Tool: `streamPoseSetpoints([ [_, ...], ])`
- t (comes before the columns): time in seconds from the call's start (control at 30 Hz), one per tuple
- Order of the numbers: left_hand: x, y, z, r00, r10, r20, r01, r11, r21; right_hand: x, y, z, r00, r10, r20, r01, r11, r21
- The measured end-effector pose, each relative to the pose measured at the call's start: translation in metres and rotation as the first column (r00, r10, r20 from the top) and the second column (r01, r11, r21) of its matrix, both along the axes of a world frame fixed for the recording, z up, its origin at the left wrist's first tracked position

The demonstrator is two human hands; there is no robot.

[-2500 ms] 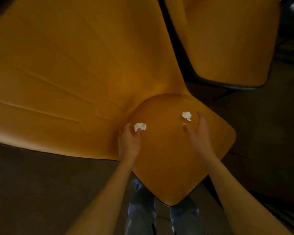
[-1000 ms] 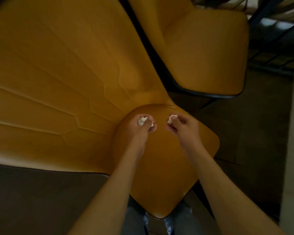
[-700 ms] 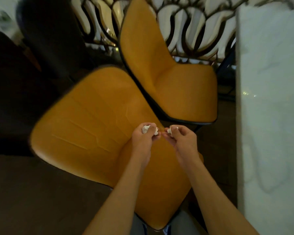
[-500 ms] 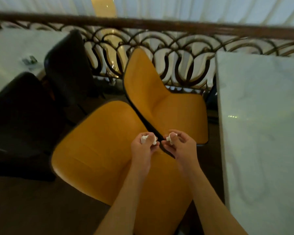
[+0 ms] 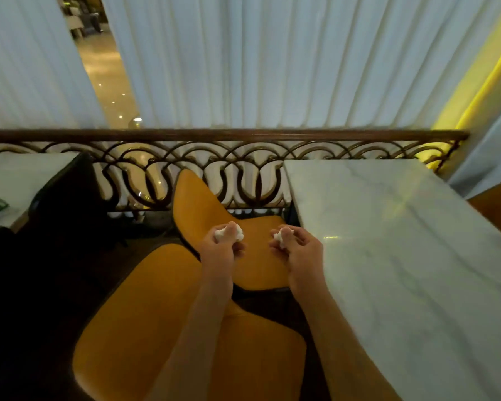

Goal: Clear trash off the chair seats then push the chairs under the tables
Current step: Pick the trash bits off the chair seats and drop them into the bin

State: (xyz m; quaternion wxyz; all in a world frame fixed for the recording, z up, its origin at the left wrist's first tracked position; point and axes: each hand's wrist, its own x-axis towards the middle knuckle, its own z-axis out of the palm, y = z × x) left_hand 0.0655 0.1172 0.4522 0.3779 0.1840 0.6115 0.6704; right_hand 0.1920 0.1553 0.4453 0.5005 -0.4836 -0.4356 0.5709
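Two orange chairs stand side by side left of a white marble table (image 5: 402,256). The near orange chair (image 5: 145,328) is right below me, its seat bare. The far orange chair (image 5: 197,206) stands by the railing, its seat partly under my hands. My left hand (image 5: 219,250) is shut on a crumpled white tissue (image 5: 222,232) held above the far chair's seat. My right hand (image 5: 301,250) pinches a second white tissue (image 5: 281,235) close to the table's left edge.
A dark ornate railing (image 5: 214,151) with white curtains behind it closes the far side. Two black chairs (image 5: 67,198) and another marble table (image 5: 15,180) with a small packet on it stand at the left. The floor between is dark.
Both hands picked a tissue off the near chair's seat and lifted them. My view rose from the seat to the railing, curtains and tables, and the hands moved slightly apart.
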Motion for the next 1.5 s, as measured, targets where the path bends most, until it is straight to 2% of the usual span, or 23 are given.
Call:
streamPoseSetpoints([
  [0.13,0.023,-0.003,0.017,0.988,-0.153,0.011,0.152,0.988,0.016,0.023,-0.021,0.019,0.993,-0.113,0.041,0.112,0.993,0.032],
  [0.23,0.052,-0.007,0.024,0.955,-0.287,0.078,0.285,0.958,0.031,0.051,-0.038,0.022,0.974,-0.225,0.026,0.225,0.974,0.009],
  [0.4,0.118,-0.017,0.027,0.833,-0.538,0.130,0.534,0.843,0.068,0.116,-0.075,0.031,0.909,-0.415,-0.038,0.414,0.910,-0.035],
  [0.57,0.196,-0.039,0.030,0.724,-0.681,0.108,0.680,0.731,0.049,0.187,-0.115,0.031,0.815,-0.577,-0.050,0.575,0.816,-0.051],
  [0.77,0.302,-0.080,0.030,0.598,-0.796,0.096,0.798,0.602,0.016,0.283,-0.175,0.027,0.698,-0.715,-0.053,0.713,0.700,-0.050],
  [0.93,0.407,-0.125,0.020,0.457,-0.883,0.102,0.889,0.456,-0.038,0.380,-0.238,0.021,0.610,-0.791,-0.039,0.789,0.612,-0.062],
  [1.27,0.608,-0.232,0.015,0.243,-0.960,0.138,0.970,0.238,-0.051,0.564,-0.357,0.010,0.418,-0.909,-0.004,0.904,0.416,-0.094],
  [1.5,0.709,-0.252,-0.003,0.098,-0.989,0.113,0.989,0.085,-0.117,0.645,-0.393,-0.008,0.302,-0.953,-0.006,0.948,0.301,-0.104],
])
